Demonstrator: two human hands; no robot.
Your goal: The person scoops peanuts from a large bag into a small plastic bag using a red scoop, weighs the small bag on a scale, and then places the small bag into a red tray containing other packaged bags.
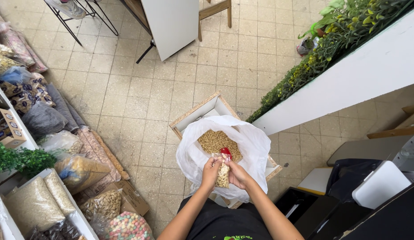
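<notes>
Both of my hands hold a small clear bag of pale nuts (223, 174) upright over a big white plastic sack (253, 144). My left hand (211, 172) grips the small bag's left side near the top. My right hand (237, 173) pinches its right side. The sack is open and filled with tan nuts (216, 141). A red scoop (226, 153) lies in the nuts just above the small bag. The sack rests in a shallow wooden crate (195, 113) on the tiled floor.
Bags of grains, nuts and coloured cereal (127, 226) line the shelf and floor at left. A white wall ledge with green plants (331, 40) runs at right. A white board (171, 24) and chair legs stand at the back. Dark bins (304, 206) sit at lower right.
</notes>
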